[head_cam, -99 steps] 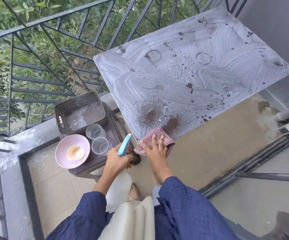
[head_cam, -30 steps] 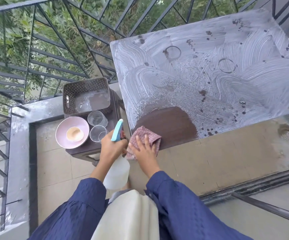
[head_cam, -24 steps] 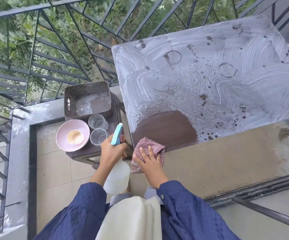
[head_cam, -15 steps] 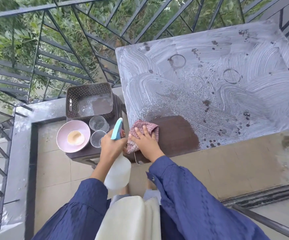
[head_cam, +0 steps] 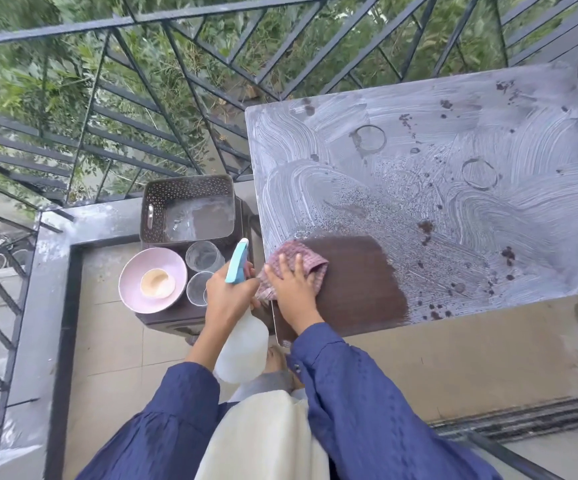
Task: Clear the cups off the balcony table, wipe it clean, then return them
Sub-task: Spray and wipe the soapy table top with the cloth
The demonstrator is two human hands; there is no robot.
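Wiping step in progress. The right hand (head_cam: 292, 289) is pressing a red checked cloth (head_cam: 298, 263), palm flat, on the near-left corner of the dust-filmed brown balcony table (head_cam: 454, 202). The left hand (head_cam: 227, 299) is gripping a translucent spray bottle with a blue trigger (head_cam: 242, 336). Two clear glass cups (head_cam: 202, 271) are sitting on a dark side stool (head_cam: 163, 318). Next move probably calls for strokes into the white film.

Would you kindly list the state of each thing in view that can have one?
Table: mostly dusty, one near-left patch wiped clean.
Cloth: pressed flat on the table by right hand.
Spray bottle: held in left hand.
Two glasses: upright, empty, on the side stand.
Basket: empty.
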